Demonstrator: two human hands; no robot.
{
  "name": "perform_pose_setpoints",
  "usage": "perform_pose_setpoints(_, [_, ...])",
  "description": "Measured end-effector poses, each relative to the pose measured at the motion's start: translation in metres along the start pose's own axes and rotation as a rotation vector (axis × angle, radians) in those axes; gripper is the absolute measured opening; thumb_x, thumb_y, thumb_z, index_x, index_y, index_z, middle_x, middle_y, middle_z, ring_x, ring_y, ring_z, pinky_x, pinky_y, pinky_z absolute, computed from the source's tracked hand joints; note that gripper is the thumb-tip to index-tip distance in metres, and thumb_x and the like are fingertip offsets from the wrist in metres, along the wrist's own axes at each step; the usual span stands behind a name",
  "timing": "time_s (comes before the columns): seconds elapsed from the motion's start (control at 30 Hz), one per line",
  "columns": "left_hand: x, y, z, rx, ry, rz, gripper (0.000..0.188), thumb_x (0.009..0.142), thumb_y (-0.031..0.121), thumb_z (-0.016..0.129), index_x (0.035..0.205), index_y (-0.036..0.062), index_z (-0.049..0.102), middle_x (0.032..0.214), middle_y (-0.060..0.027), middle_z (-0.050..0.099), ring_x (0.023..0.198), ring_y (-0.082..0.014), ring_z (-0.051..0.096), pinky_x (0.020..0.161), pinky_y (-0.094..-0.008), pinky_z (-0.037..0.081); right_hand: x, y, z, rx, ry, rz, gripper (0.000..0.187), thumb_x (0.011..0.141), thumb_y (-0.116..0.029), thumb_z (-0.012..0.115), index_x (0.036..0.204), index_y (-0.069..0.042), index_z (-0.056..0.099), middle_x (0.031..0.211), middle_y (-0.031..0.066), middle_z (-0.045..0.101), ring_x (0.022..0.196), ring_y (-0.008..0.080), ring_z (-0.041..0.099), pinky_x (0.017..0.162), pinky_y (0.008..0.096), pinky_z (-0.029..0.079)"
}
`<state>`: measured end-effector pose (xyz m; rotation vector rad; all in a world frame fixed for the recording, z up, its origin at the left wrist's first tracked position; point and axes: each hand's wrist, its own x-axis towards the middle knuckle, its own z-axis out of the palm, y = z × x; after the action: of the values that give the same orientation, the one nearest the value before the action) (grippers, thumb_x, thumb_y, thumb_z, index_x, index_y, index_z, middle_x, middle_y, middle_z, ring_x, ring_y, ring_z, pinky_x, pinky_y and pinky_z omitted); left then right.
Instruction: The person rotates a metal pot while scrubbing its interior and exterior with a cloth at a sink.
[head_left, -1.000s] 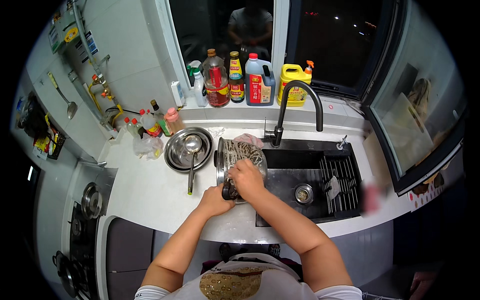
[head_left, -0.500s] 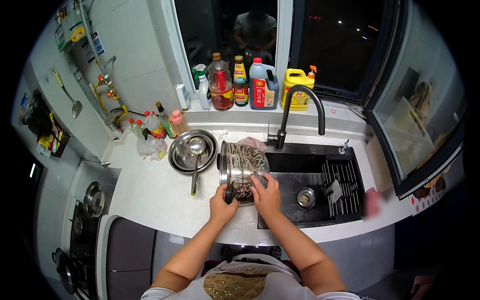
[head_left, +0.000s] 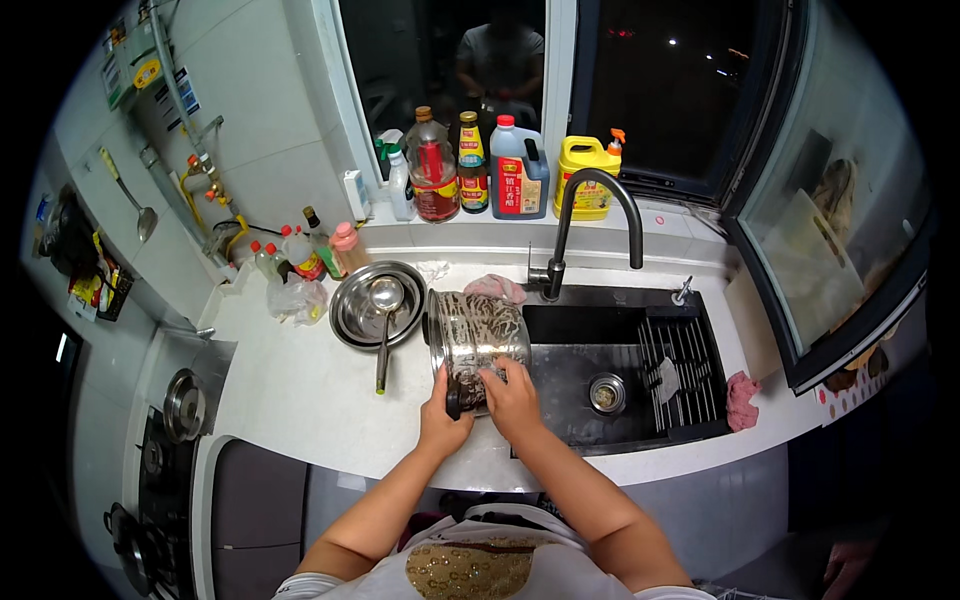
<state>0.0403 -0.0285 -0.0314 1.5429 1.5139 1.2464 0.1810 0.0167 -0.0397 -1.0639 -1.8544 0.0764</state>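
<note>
A steel pot (head_left: 485,325) with dark, streaky patches over its outer wall lies on its side at the left edge of the black sink. My left hand (head_left: 440,425) is closed on the pot's near end, by a black side handle (head_left: 453,402). My right hand (head_left: 512,402) presses bent fingers and thumb against the near part of the pot's wall. The pot's mouth faces left, and its inside is hidden. Left of it, a steel ladle (head_left: 386,294) rests in nested steel bowls (head_left: 345,325).
The black sink (head_left: 570,365) has a tall faucet (head_left: 640,225) and a drying rack (head_left: 690,375). Pink cloths lie behind the pot (head_left: 497,288) and right of the sink (head_left: 742,402). Bottles (head_left: 437,185) line the sill; an open window (head_left: 830,240) juts in at right.
The right hand's fingers have shifted slightly down the pot's wall. The pink cloth right of the sink, blurred before, now lies still. The whole view has shifted a little.
</note>
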Motion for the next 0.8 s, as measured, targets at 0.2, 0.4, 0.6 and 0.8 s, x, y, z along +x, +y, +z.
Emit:
perform_pose_setpoints(0.2, [0.001,-0.001,-0.01,0.081,-0.082,-0.055,0.088,0.065,-0.002,0.057,0.147,0.003,0.024,0.11,-0.014,0.064,0.096,-0.0214,0.063,0.086,-0.0273,0.047,0.037,-0.005,-0.001,0.086,0.013,0.185,0.01,0.074,-0.008,0.069,0.083,-0.003,0.068,0.088,0.012,0.058,0.076,0.0335,0.061,0.066,0.0403,0.05])
perform_pose_setpoints(0.4, [-0.001,-0.014,-0.013,0.078,-0.035,0.037,0.087,0.067,0.004,0.061,0.146,0.0022,0.024,0.096,-0.0173,0.066,0.083,-0.0297,0.067,0.078,-0.0315,0.051,0.013,-0.013,-0.005,0.016,-0.057,0.038,0.01,0.073,-0.01,0.069,0.083,-0.008,0.066,0.091,0.0091,0.057,0.081,0.0304,0.061,0.065,0.0413,0.051])
perform_pose_setpoints(0.6, [0.003,-0.012,-0.017,0.133,-0.062,0.017,0.087,0.067,0.005,0.062,0.146,0.0047,0.025,0.089,-0.0179,0.066,0.078,-0.0323,0.067,0.074,-0.0343,0.052,0.051,-0.015,-0.01,-0.155,-0.185,0.067,0.012,0.074,-0.013,0.069,0.085,-0.008,0.064,0.096,0.0085,0.056,0.087,0.0291,0.06,0.066,0.0402,0.051])
perform_pose_setpoints(0.8, [0.002,-0.017,-0.019,0.072,-0.079,-0.018,0.089,0.066,0.002,0.061,0.147,0.0061,0.025,0.1,-0.0141,0.065,0.087,-0.0236,0.064,0.081,-0.0293,0.048,0.004,-0.015,-0.006,-0.06,-0.156,-0.026,0.015,0.076,-0.012,0.069,0.089,-0.009,0.064,0.097,0.0089,0.056,0.089,0.0294,0.059,0.067,0.041,0.051])
